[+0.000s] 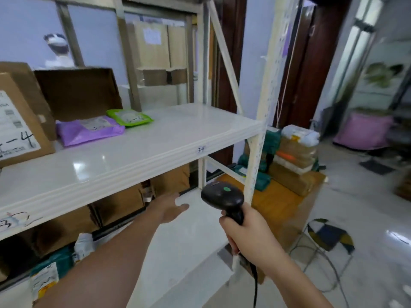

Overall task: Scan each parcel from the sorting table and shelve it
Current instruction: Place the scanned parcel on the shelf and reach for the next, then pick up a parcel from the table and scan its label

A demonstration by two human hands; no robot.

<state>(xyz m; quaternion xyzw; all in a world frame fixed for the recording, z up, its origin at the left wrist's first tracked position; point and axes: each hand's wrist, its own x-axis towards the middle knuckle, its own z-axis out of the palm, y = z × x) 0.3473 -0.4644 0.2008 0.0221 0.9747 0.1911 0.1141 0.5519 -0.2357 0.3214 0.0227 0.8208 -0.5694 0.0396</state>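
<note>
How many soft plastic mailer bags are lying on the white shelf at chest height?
2: a purple bag beside the cardboard boxes, and a green bag just right of it. Others may be hidden behind the boxes.

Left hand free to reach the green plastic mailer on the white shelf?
Probably yes: the left hand is open and empty, the green plastic mailer lies uncovered, and the white shelf before it is bare.

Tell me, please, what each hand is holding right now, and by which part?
The right hand grips the black barcode scanner by its handle, fingers wrapped round it. The left hand holds nothing, its fingers relaxed.
</note>
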